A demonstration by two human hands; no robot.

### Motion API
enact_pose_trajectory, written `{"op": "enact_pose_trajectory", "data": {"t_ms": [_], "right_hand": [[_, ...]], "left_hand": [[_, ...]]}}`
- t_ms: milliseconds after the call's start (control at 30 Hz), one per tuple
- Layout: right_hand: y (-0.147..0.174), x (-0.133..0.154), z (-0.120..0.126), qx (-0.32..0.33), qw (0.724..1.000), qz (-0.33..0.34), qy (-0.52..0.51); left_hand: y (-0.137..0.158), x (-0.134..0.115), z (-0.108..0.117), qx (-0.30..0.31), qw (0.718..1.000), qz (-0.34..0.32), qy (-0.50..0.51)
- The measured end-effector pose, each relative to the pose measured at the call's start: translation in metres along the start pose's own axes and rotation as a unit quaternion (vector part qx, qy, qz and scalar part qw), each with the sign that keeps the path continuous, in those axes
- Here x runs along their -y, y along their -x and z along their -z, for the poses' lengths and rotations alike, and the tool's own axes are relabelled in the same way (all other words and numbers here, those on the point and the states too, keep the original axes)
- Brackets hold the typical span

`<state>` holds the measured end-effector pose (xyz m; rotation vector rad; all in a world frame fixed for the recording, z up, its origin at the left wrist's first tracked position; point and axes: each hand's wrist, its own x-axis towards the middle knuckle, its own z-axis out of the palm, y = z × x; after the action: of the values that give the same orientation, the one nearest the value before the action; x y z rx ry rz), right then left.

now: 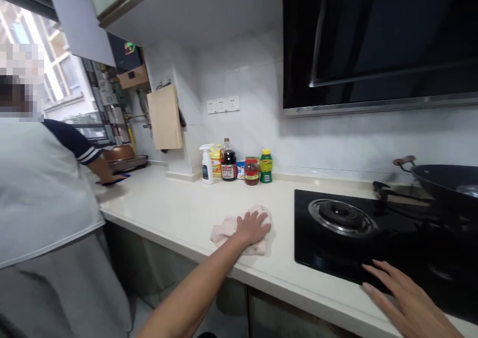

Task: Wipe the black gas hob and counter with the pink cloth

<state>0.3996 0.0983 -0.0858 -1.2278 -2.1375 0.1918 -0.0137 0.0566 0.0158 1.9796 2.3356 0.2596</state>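
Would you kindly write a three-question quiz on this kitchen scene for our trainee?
1. Which item lies under the person's left hand? a) a plate b) a cloth c) a frying pan
2. True or false: the right hand is gripping a spoon.
3. Fill in the colour: the green bottle by the wall has a ____ cap.

Key:
1. b
2. False; it is open, near the front edge of the hob.
3. yellow
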Motion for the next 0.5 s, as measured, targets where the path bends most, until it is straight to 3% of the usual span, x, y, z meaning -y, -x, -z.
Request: {"op": "enact_pose_trajectory", "data": {"t_ms": [100,200,367,500], "right_hand": [[0.004,0.009,0.003,0.013,0.999,-0.022,0.020],[0.008,0.012,0.001,0.026,0.999,-0.023,0.037],[0.011,0.013,0.004,0.023,0.998,-0.005,0.062],[0.012,0.004,0.006,-0.012,0.996,0.048,0.074]], "left_hand": [[0.021,-0.042,-0.013,0.019,0.995,-0.092,0.018],[0.047,-0.056,-0.013,0.025,0.989,-0.142,0.032],[0.078,-0.030,0.010,0.061,0.983,-0.162,0.060],[0.079,0.016,0.026,0.068,0.992,-0.104,0.037]]}}
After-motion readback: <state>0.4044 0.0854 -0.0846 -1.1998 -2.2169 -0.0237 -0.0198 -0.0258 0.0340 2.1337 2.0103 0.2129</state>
